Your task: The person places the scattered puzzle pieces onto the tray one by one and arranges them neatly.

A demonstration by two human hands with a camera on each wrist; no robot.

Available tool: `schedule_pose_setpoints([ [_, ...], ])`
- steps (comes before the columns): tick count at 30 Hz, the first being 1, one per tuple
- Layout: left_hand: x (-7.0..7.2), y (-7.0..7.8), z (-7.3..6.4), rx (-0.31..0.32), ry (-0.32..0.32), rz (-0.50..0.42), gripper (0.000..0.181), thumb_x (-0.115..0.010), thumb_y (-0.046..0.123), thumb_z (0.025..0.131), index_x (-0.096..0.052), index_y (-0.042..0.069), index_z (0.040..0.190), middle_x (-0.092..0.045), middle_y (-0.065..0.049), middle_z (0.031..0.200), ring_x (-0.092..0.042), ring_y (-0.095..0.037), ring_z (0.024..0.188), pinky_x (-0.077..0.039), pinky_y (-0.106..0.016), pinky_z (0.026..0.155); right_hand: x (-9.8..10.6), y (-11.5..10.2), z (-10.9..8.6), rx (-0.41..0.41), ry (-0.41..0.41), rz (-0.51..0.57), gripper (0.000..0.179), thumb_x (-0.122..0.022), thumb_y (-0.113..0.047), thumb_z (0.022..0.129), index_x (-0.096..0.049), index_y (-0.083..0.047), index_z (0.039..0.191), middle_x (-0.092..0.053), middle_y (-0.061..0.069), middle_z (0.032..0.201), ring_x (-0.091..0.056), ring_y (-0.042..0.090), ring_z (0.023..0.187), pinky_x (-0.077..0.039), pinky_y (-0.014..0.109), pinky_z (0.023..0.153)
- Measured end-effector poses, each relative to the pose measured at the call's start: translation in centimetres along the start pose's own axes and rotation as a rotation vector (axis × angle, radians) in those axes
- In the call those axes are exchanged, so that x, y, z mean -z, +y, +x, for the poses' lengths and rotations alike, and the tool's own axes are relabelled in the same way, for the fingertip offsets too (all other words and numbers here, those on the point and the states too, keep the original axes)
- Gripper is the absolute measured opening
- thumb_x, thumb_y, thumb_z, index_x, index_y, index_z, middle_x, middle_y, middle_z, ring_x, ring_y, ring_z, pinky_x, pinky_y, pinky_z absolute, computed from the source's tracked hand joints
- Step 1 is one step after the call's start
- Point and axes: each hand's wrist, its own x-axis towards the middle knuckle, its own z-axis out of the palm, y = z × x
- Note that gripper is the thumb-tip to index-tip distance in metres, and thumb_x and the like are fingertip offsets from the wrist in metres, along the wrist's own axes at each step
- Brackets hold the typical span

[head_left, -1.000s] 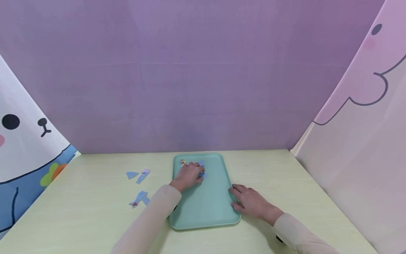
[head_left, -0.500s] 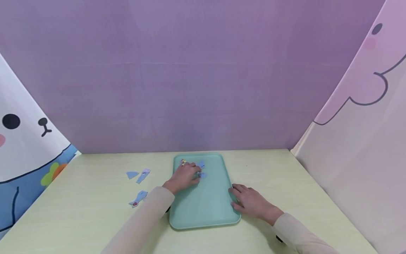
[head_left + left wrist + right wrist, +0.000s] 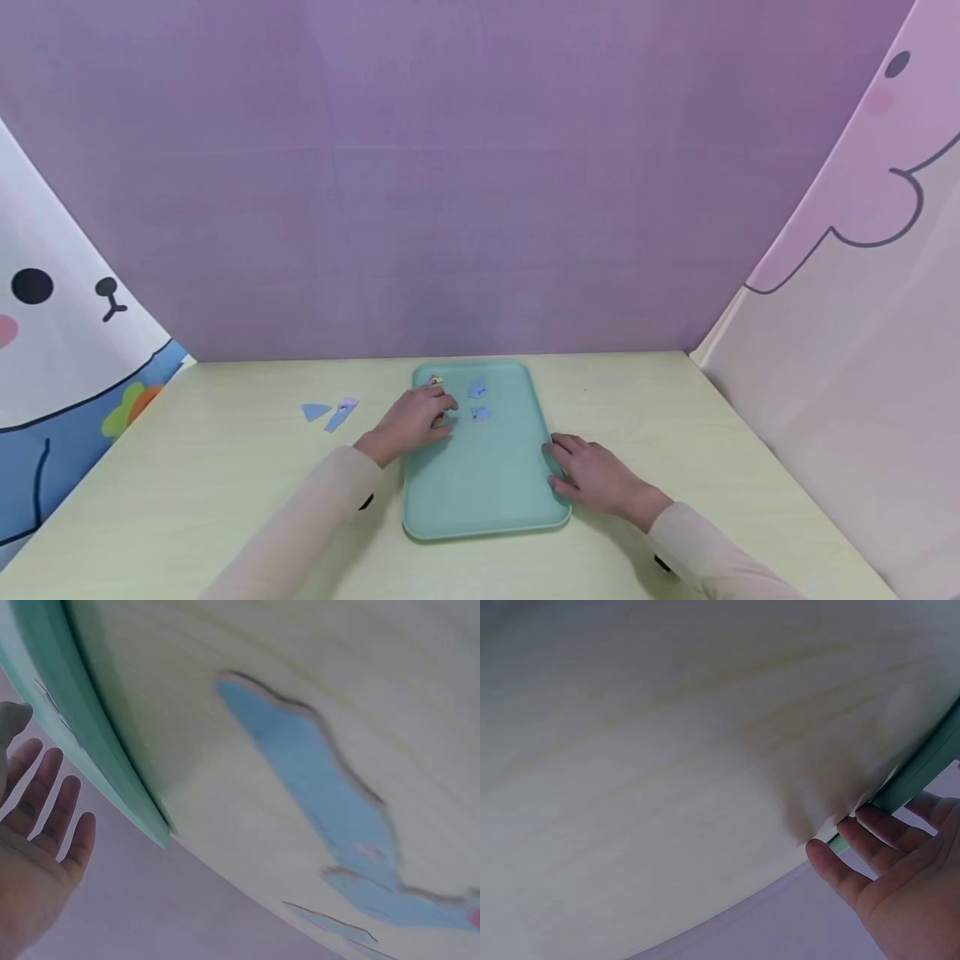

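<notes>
Over the upper left of the green tray (image 3: 487, 475), my left hand (image 3: 411, 421) has its fingers loosely bent; they look spread apart in the left wrist view. A piece with a red mark (image 3: 438, 419) shows between its thumb and fingers, largely hidden. Two blue puzzle pieces lie on the tray to the hand's right, one farther back (image 3: 477, 387) and one nearer (image 3: 481, 412). A colourful piece (image 3: 435, 381) peeks out beyond the knuckles. My right hand (image 3: 600, 479) touches the tray's right rim with extended fingertips.
Left of the tray, a triangular blue piece (image 3: 316, 412) and a long blue piece (image 3: 342, 414) lie on the pale wooden table (image 3: 225, 467). A purple backdrop (image 3: 480, 183) rises behind the table's far edge. Printed curtains flank both sides.
My left hand has shifted left across the tray, uncovering the two blue pieces there. Its forearm now covers the spot where other table pieces lay. The right hand has stayed at the rim.
</notes>
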Motion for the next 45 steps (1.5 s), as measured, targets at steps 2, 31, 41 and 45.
schedule_pose_setpoints([
  [2, 0.1, -0.3, -0.4, -0.006, 0.005, 0.009, 0.024, -0.069, 0.026, 0.08, -0.066, 0.015, 0.101, -0.058, 0.001, 0.089, -0.049, -0.014, 0.077, -0.041, -0.036, 0.068, 0.0, 0.0, 0.0, 0.0, 0.0, 0.0, 0.047, -0.054, -0.033, 0.089, -0.051, -0.004, 0.125, -0.051, 0.017, 0.127, -0.05, 0.032, 0.116, -0.047, 0.046, 0.085],
  [31, 3.5, -4.9, -8.1, -0.084, -0.005, 0.036, 0.031, -0.074, 0.024, 0.075, -0.066, 0.013, 0.103, -0.063, 0.004, 0.099, -0.058, -0.016, 0.09, -0.049, -0.035, 0.079, -0.1, 0.1, 0.0, 0.003, -0.014, 0.0, 0.047, -0.053, -0.034, 0.09, -0.051, -0.004, 0.126, -0.051, 0.017, 0.128, -0.05, 0.031, 0.117, -0.047, 0.045, 0.085],
  [41, 4.1, -6.4, -10.4, -0.095, 0.005, 0.03, 0.027, -0.073, 0.021, 0.074, -0.067, 0.012, 0.099, -0.063, 0.004, 0.096, -0.058, -0.018, 0.09, -0.048, -0.037, 0.078, 0.0, 0.1, 0.0, 0.004, -0.006, 0.0, 0.046, -0.053, -0.033, 0.089, -0.051, -0.004, 0.125, -0.051, 0.016, 0.127, -0.05, 0.031, 0.116, -0.047, 0.046, 0.084],
  [45, 4.3, -6.7, -11.1, -0.069, -0.017, -0.006, 0.026, -0.071, 0.02, 0.076, -0.067, 0.012, 0.101, -0.064, 0.003, 0.099, -0.057, -0.02, 0.093, -0.047, -0.039, 0.082, 0.0, 0.1, 0.0, 0.007, -0.002, -0.003, 0.046, -0.053, -0.033, 0.089, -0.051, -0.005, 0.125, -0.051, 0.016, 0.127, -0.05, 0.03, 0.116, -0.047, 0.045, 0.084],
])
